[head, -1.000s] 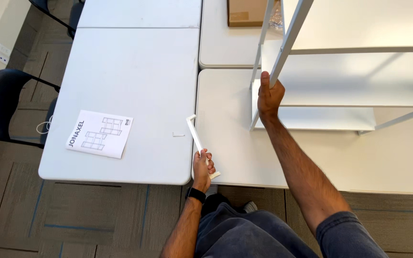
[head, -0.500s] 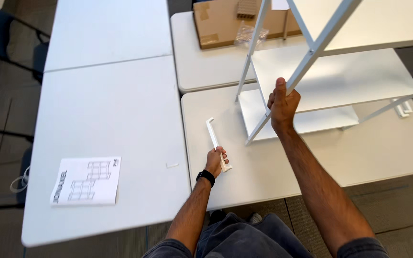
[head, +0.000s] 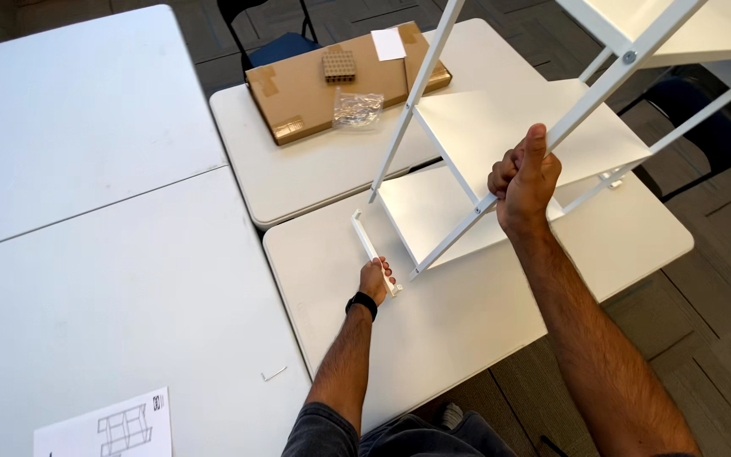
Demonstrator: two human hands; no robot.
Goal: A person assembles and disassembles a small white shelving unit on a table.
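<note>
My right hand (head: 524, 180) is clamped around a tilted leg of the white shelf frame (head: 543, 140), lifting it off the table (head: 467, 330), while my left hand (head: 376, 279) grips the white bracket bar (head: 370, 245) lying there, probably to be lined up under the frame.

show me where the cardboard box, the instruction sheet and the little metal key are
cardboard box (head: 298, 89), head view, bare top face.
instruction sheet (head: 112, 427), head view, printed diagram.
metal key (head: 274, 373), head view, middle of its shaft.
</note>
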